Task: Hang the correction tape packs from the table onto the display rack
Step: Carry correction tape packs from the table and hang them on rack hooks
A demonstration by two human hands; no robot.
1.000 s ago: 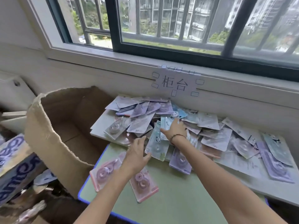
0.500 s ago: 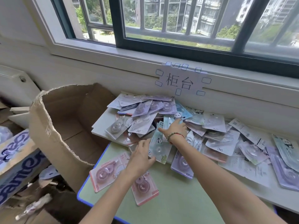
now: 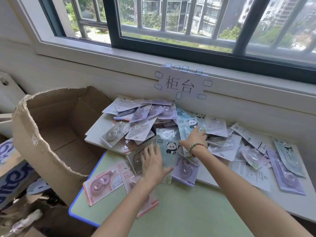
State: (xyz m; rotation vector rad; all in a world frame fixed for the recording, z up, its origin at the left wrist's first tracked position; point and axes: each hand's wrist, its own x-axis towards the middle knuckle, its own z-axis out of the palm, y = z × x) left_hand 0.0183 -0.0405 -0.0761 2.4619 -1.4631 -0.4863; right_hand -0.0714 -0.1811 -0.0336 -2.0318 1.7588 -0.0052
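Several carded correction tape packs [image 3: 142, 132] lie in a loose pile on the green table [image 3: 179, 211] and on a white board under the window. My left hand [image 3: 152, 166] rests with spread fingers on a teal panda pack [image 3: 168, 152] at the pile's front. My right hand [image 3: 195, 139], with a bead bracelet on the wrist, lies flat on the pile, its fingertips touching a blue panda pack [image 3: 185, 124]. Pink packs [image 3: 102, 183] lie near the table's left front corner. No display rack is in view.
A large open cardboard box [image 3: 51, 127] stands to the left of the table, close to its blue edge. A paper sign [image 3: 181, 82] is taped to the wall below the window sill. More packs [image 3: 287, 168] spread to the far right. Clutter covers the floor at lower left.
My left hand has moved up from the pink packs onto the teal panda pack. My right hand has shifted slightly right on the pile. The teal pack has slid a little toward me.
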